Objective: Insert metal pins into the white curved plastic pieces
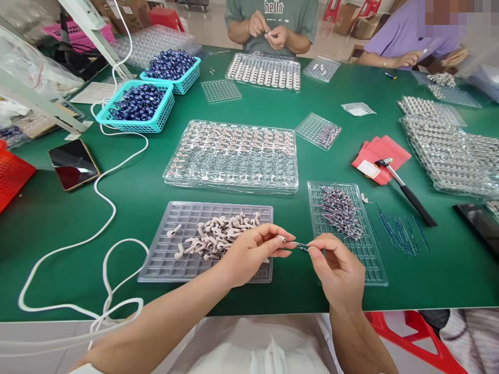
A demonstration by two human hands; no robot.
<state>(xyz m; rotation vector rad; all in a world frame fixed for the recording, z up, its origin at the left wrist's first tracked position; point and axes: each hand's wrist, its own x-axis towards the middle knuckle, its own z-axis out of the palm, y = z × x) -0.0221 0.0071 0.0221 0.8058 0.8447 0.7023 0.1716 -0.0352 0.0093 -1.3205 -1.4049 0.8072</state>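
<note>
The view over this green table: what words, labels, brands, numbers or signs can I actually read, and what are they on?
"hello": on the green shirt of the person across the table.
Smaller line under it: too small to read.
White label on the red packets: too small to read.
Any print on the cardboard box at the back left: too blurred to read.
I can make out no other text.

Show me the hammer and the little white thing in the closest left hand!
Hammer [410, 197]: head view, on its black handle.
Little white thing [281, 238]: head view, on its exposed end.
</note>
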